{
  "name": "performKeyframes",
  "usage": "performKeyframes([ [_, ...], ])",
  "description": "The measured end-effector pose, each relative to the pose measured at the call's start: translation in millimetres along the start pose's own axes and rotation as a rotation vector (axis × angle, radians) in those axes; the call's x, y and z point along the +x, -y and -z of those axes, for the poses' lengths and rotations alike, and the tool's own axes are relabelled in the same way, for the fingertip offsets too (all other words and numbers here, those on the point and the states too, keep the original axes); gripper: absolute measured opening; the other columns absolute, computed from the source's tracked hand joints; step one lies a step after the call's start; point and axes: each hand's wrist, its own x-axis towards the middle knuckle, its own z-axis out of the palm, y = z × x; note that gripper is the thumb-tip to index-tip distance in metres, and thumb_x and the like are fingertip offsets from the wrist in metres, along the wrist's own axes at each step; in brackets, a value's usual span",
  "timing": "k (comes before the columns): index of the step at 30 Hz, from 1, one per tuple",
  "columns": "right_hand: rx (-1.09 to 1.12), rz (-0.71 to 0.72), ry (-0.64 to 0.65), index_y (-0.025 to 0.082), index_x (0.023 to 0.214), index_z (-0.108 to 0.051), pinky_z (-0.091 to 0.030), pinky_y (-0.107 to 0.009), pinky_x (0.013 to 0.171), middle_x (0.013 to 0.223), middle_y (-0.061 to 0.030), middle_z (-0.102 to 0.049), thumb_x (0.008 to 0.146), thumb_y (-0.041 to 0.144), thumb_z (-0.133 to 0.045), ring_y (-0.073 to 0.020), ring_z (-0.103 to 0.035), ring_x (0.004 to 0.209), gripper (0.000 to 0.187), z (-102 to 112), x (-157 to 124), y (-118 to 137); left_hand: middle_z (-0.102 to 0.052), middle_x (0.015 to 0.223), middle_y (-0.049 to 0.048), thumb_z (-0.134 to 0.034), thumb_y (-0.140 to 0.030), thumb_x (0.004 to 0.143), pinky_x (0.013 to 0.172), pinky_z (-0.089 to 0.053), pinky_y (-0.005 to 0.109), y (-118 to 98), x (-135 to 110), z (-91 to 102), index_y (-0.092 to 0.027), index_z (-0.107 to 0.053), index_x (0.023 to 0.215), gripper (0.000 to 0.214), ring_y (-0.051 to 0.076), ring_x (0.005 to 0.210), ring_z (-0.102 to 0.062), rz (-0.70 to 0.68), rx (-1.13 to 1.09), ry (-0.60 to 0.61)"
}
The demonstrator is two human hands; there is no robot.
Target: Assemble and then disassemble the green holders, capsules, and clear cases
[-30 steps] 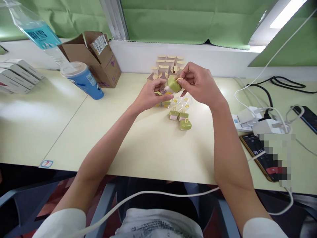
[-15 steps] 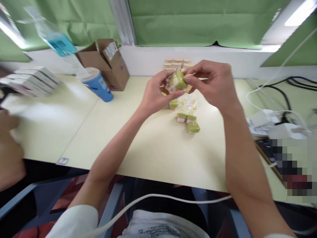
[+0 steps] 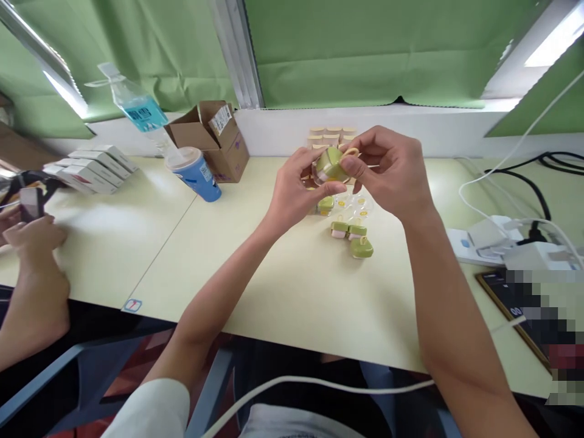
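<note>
Above the table, my left hand (image 3: 296, 188) is closed around a small clear plastic shell holding a green-topped case (image 3: 329, 163). My right hand (image 3: 387, 170) pinches the yellow loop (image 3: 350, 153) on that case between thumb and fingertips. Below my hands lie several similar green cases with pale pink undersides, among them a green case (image 3: 362, 247) with its loop upright. Clear plastic shells (image 3: 358, 205) with yellow dots sit just beyond them, beside another green case (image 3: 325, 205). Partly hidden behind my hands stand rows of cream-coloured pieces (image 3: 333, 134).
To the left are a blue cup (image 3: 198, 176), a tilted water bottle (image 3: 143, 112), an open cardboard box (image 3: 228, 149) and white boxes (image 3: 98, 170). Another person's hand (image 3: 34, 234) holds a phone there. Chargers (image 3: 524, 243), cables and a dark-screened device (image 3: 506, 298) lie right.
The whole view has shifted, so things appear lower and slightly right. My hands stay together on the case, and its yellow loop shows more plainly between my right fingertips.
</note>
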Motion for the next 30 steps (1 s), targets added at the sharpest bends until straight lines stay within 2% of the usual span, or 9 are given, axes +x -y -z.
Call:
performKeyframes([
  [4,0.084,0.010,0.108,0.035,0.119,-0.080,-0.074,-0.047,0.074,0.115,-0.0038,-0.083,0.087,0.070,-0.093,-0.0275,-0.080,0.095,0.050,6.2,4.7,-6.2,-0.074,0.142,0.0140,-0.050,-0.096,0.100,0.092,-0.074,0.043,13.5,8.6,-7.1,-0.023,-0.074,0.140,0.087,0.029,0.121,-0.078,0.099,-0.191,0.104],
  [9,0.052,0.057,0.065,0.032,0.105,-0.085,-0.073,-0.049,0.077,0.101,-0.0033,-0.080,0.088,0.058,-0.092,-0.0281,-0.079,0.092,0.031,3.1,9.4,-16.6,-0.081,0.125,0.0133,-0.033,-0.089,0.110,0.097,-0.075,0.050,18.9,14.1,-11.9,-0.022,-0.078,0.130,0.083,0.030,0.120,-0.081,0.166,-0.321,0.184],
  [13,-0.028,0.063,0.045,0.032,0.102,-0.084,-0.072,-0.047,0.080,0.103,-0.0032,-0.082,0.088,0.059,-0.091,-0.0277,-0.079,0.093,0.031,7.4,16.1,-26.7,-0.080,0.125,0.0127,-0.027,-0.086,0.112,0.099,-0.074,0.044,22.3,18.8,-10.5,-0.022,-0.076,0.134,0.084,0.025,0.116,-0.082,0.209,-0.290,0.215],
  [15,-0.081,0.046,0.015,0.032,0.105,-0.082,-0.072,-0.046,0.082,0.113,-0.0042,-0.083,0.088,0.059,-0.090,-0.0276,-0.080,0.095,0.033,11.7,22.6,-42.6,-0.077,0.138,0.0134,-0.033,-0.079,0.116,0.101,-0.072,0.041,32.9,22.4,-8.0,-0.023,-0.072,0.144,0.073,0.025,0.122,-0.079,0.188,-0.198,0.186],
  [18,-0.206,0.000,-0.059,0.030,0.115,-0.076,-0.071,-0.047,0.083,0.124,-0.0060,-0.084,0.087,0.053,-0.088,-0.0274,-0.080,0.091,0.038,15.8,33.3,-84.0,-0.065,0.159,0.0157,-0.061,-0.057,0.114,0.114,-0.065,0.047,64.6,25.6,-4.5,-0.027,-0.063,0.160,0.055,0.030,0.140,-0.069,0.085,0.116,0.178],
  [20,-0.324,-0.053,-0.059,0.028,0.123,-0.072,-0.069,-0.051,0.085,0.128,-0.0080,-0.084,0.086,0.045,-0.086,-0.0281,-0.080,0.085,0.043,14.2,37.9,-115.5,-0.060,0.165,0.0182,-0.072,-0.046,0.107,0.126,-0.055,0.057,90.1,24.5,-4.1,-0.026,-0.064,0.162,0.058,0.037,0.154,-0.059,-0.006,0.338,0.303],
  [23,-0.482,-0.116,-0.012,0.026,0.129,-0.071,-0.066,-0.055,0.091,0.131,-0.0113,-0.083,0.085,0.034,-0.079,-0.0313,-0.081,0.086,0.046,4.1,38.5,-151.7,-0.052,0.174,0.0232,-0.080,-0.051,0.101,0.137,-0.040,0.067,119.1,19.5,-6.8,-0.022,-0.060,0.167,0.075,0.046,0.167,-0.044,-0.053,0.509,0.490],
  [26,-0.588,-0.095,0.073,0.024,0.138,-0.071,-0.063,-0.056,0.097,0.134,-0.0139,-0.083,0.087,0.029,-0.071,-0.0389,-0.079,0.109,0.051,-8.5,35.5,-168.7,-0.045,0.182,0.0215,-0.079,-0.060,0.100,0.142,-0.028,0.072,128.6,14.7,-10.3,-0.022,-0.052,0.174,0.087,0.048,0.172,-0.034,-0.043,0.615,0.545],
  [30,-0.619,-0.062,0.219,0.021,0.142,-0.075,-0.058,-0.058,0.108,0.136,-0.0149,-0.083,0.089,0.030,-0.069,-0.0422,-0.075,0.123,0.054,-15.5,34.3,-177.0,-0.041,0.186,0.0169,-0.072,-0.053,0.107,0.137,-0.038,0.069,123.7,11.5,-12.6,-0.027,-0.054,0.174,0.074,0.046,0.168,-0.040,-0.021,0.668,0.584],
])
